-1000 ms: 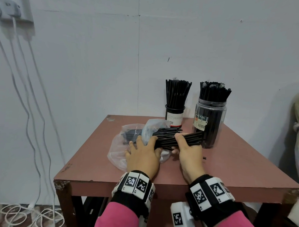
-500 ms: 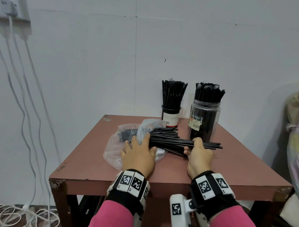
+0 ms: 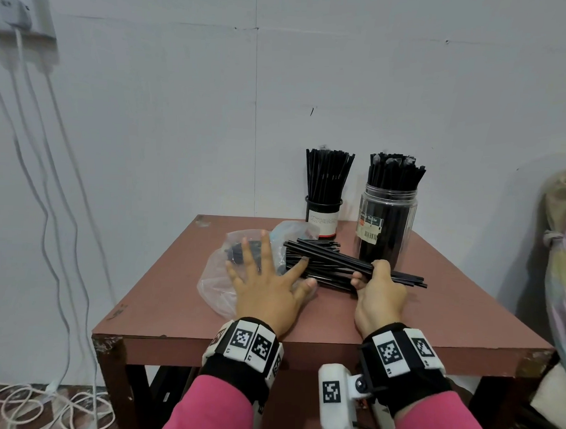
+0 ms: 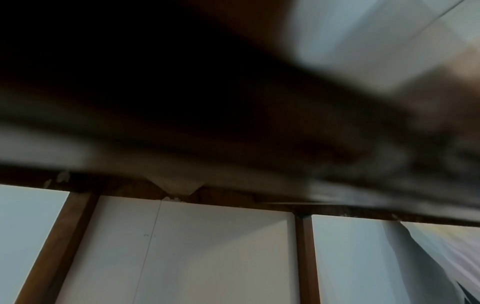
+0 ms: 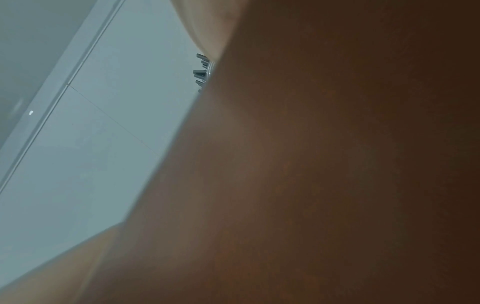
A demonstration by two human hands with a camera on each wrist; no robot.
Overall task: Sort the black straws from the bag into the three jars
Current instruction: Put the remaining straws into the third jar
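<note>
Now the bundle of straws (image 3: pixel 338 265) has been pulled from the bag (image 3: pixel 220 276) toward 3 o'clock, clasped by the right hand (image 3: pixel 380 293); the left hand (image 3: pixel 265 285), fingers spread flat, has released it, so it seems ready for a jar.

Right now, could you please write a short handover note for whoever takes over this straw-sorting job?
Left hand: open, fingers spread flat on the clear plastic bag, which holds more straws.
Right hand: grips a bundle of loose black straws lying across the brown wooden table, pulled partly out of the bag.
Done: the small dark jar and the clear plastic jar at the back hold upright straws.
Left: jar the bundle and the rest. No third jar is visible.
</note>
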